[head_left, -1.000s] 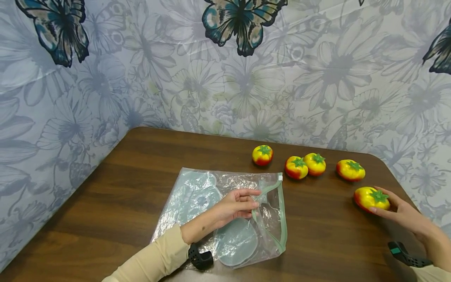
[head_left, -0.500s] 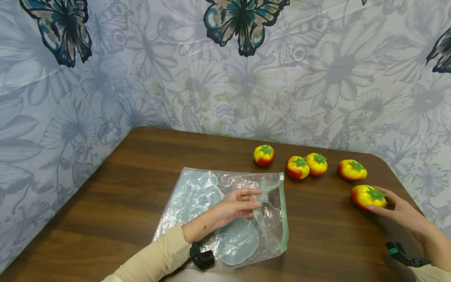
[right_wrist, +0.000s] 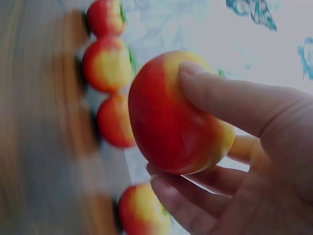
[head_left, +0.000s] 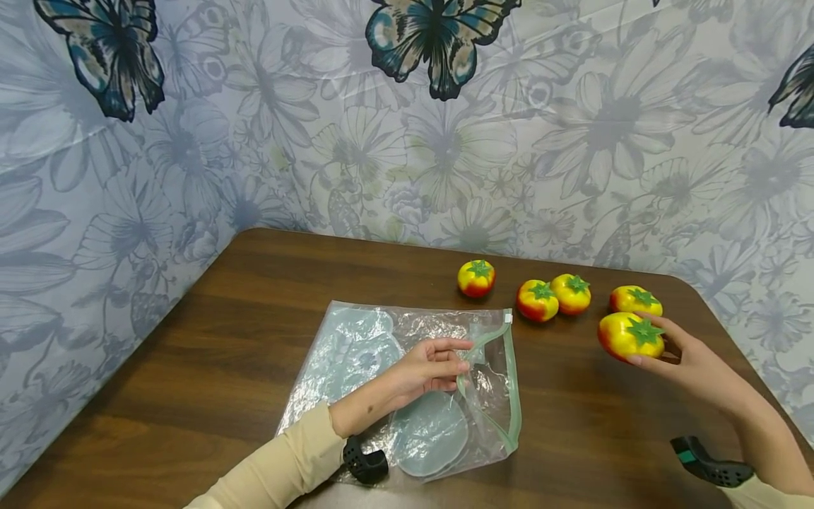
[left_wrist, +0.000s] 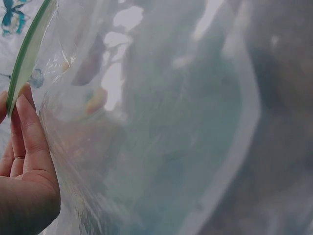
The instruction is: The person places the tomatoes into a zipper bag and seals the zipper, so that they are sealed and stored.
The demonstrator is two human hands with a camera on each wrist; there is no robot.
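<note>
Nearest, the left hand point(head_left: 422, 371) pinches the green edge point(head_left: 468, 367) of a clear bag point(head_left: 439, 324) lying on the table point(head_left: 210, 353). To its right, the right hand point(head_left: 702, 367) is spread just as wide as the red-yellow fruit point(head_left: 626, 338) it grips—the fruit sits out at the fingertips, thumb on one side, fingers opposite, palm apart. Beyond stand four similar fruits point(head_left: 537, 301)—two close together—before a floral backdrop point(head_left: 445, 162).
</note>
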